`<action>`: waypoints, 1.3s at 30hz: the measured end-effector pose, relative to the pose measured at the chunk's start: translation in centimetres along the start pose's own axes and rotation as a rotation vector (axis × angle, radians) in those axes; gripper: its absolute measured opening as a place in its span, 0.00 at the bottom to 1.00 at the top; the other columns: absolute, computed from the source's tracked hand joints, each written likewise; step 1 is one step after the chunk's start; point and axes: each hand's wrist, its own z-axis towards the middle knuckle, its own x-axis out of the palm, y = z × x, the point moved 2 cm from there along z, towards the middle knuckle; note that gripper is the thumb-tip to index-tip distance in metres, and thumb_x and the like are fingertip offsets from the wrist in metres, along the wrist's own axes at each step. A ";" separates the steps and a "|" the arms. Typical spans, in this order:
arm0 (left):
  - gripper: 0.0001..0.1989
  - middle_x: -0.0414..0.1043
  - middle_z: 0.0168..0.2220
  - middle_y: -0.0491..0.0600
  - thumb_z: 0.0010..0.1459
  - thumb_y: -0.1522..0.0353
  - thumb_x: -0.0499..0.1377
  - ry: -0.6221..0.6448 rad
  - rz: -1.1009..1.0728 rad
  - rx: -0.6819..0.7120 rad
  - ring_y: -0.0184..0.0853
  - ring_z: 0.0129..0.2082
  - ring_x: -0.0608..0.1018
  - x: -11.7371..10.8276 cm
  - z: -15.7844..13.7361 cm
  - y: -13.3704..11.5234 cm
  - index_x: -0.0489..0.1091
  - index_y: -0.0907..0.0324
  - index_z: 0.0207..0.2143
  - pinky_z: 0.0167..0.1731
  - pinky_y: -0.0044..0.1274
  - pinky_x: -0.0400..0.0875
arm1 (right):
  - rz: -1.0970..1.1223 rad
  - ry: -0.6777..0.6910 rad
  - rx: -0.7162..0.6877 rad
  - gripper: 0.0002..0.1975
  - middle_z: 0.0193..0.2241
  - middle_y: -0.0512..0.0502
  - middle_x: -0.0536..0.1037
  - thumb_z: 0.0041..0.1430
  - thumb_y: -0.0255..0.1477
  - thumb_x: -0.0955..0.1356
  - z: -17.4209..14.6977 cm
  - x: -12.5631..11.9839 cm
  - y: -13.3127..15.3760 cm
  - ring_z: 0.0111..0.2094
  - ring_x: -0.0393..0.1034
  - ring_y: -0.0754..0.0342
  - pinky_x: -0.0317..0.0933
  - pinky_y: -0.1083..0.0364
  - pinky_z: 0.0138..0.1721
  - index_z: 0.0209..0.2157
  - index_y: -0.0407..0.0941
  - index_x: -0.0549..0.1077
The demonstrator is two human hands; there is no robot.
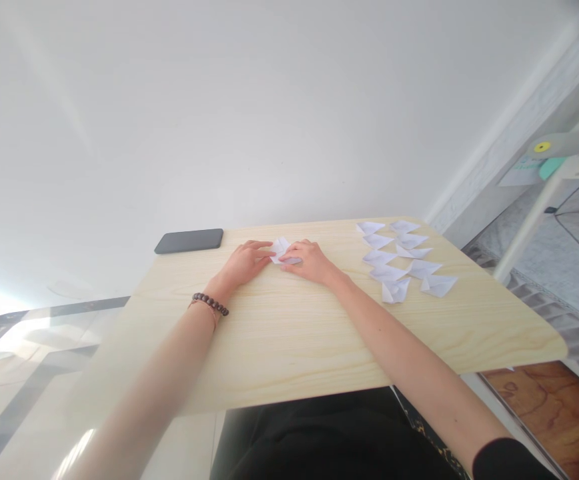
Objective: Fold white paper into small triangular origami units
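Observation:
A small piece of folded white paper [280,247] lies on the pale wooden table [279,333], between my two hands. My left hand [245,261], with dark beads at the wrist, has its fingertips on the paper's left edge. My right hand [312,260] grips the paper's right side, thumb and fingers closed over it and covering part of the folds. Off to the right, several folded white paper pieces [388,273] lie in two rough columns.
A black phone [189,241] lies at the table's back left corner. The white wall [279,133] rises directly behind the table. To the right stands a pale metal frame [534,220], and below it a brown wood-grain surface [549,407].

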 end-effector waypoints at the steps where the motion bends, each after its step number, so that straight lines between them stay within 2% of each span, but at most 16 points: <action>1: 0.18 0.64 0.51 0.47 0.59 0.62 0.44 0.017 0.014 0.017 0.37 0.51 0.64 0.0 0.0 -0.2 0.69 0.53 0.45 0.52 0.31 0.57 | -0.017 -0.008 0.007 0.11 0.36 0.48 0.73 0.54 0.37 0.64 0.1 0.0 -0.1 0.40 0.61 0.53 0.50 0.52 0.44 0.34 0.49 0.75; 4: 0.20 0.63 0.52 0.48 0.60 0.61 0.41 0.086 0.068 0.067 0.37 0.53 0.63 -0.2 0.0 -1.4 0.65 0.55 0.48 0.51 0.31 0.56 | -0.058 -0.045 0.093 0.12 0.31 0.47 0.72 0.56 0.34 0.61 0.2 0.0 -0.6 0.35 0.62 0.55 0.52 0.55 0.40 0.30 0.46 0.74; 8: 0.23 0.55 0.57 0.52 0.60 0.58 0.39 0.173 0.146 0.084 0.39 0.56 0.58 -0.1 -0.5 -3.6 0.59 0.57 0.52 0.52 0.33 0.54 | -0.065 -0.077 0.290 0.13 0.27 0.47 0.70 0.56 0.34 0.60 0.3 0.3 -1.7 0.30 0.63 0.56 0.54 0.57 0.36 0.26 0.44 0.72; 10: 0.24 0.54 0.56 0.55 0.60 0.57 0.39 0.182 0.182 0.078 0.40 0.56 0.58 0.0 -0.7 -4.4 0.56 0.59 0.53 0.52 0.34 0.53 | -0.057 -0.091 0.327 0.13 0.27 0.47 0.69 0.56 0.35 0.60 0.3 0.3 -2.0 0.30 0.63 0.57 0.54 0.58 0.36 0.26 0.44 0.72; 14: 0.25 0.57 0.53 0.58 0.60 0.57 0.39 0.187 0.232 0.054 0.40 0.51 0.64 0.0 -0.7 -4.9 0.52 0.59 0.55 0.50 0.34 0.55 | -0.022 -0.093 0.327 0.12 0.28 0.48 0.69 0.56 0.34 0.61 0.3 0.1 -2.2 0.31 0.63 0.57 0.54 0.58 0.36 0.27 0.44 0.71; 23: 0.18 0.64 0.47 0.54 0.59 0.61 0.42 0.300 0.234 -0.006 0.40 0.46 0.68 -1.4 -1.0 -6.3 0.59 0.59 0.48 0.40 0.29 0.63 | -0.108 -0.077 0.390 0.13 0.29 0.46 0.71 0.56 0.36 0.59 0.5 0.3 -2.1 0.32 0.64 0.55 0.55 0.56 0.35 0.28 0.44 0.70; 28: 0.19 0.61 0.50 0.54 0.59 0.61 0.44 0.338 0.274 -0.028 0.41 0.44 0.70 -1.5 -1.2 -7.2 0.58 0.58 0.50 0.39 0.30 0.62 | -0.165 -0.069 0.416 0.10 0.30 0.45 0.71 0.54 0.36 0.61 0.5 0.4 -1.8 0.34 0.64 0.53 0.55 0.55 0.35 0.28 0.44 0.69; 31: 0.22 0.63 0.49 0.54 0.59 0.60 0.43 0.333 0.271 -0.041 0.41 0.44 0.70 -1.5 -1.3 -7.1 0.55 0.58 0.53 0.38 0.29 0.62 | -0.177 -0.052 0.414 0.10 0.31 0.44 0.71 0.54 0.35 0.61 0.4 0.3 -1.7 0.34 0.64 0.53 0.55 0.55 0.36 0.28 0.44 0.69; 35: 0.23 0.61 0.51 0.51 0.59 0.60 0.42 0.327 0.275 -0.029 0.41 0.43 0.70 -1.3 -1.4 -6.8 0.47 0.50 0.58 0.38 0.29 0.62 | -0.191 -0.033 0.411 0.12 0.32 0.44 0.71 0.56 0.36 0.60 0.4 0.3 -1.7 0.35 0.63 0.52 0.54 0.54 0.36 0.28 0.44 0.68; 39: 0.21 0.60 0.51 0.51 0.60 0.59 0.42 0.321 0.291 -0.007 0.41 0.44 0.70 -1.2 -1.3 -6.7 0.51 0.48 0.56 0.39 0.29 0.61 | -0.181 -0.035 0.390 0.12 0.32 0.45 0.71 0.57 0.36 0.59 0.4 0.3 -1.6 0.34 0.64 0.53 0.54 0.55 0.35 0.28 0.44 0.67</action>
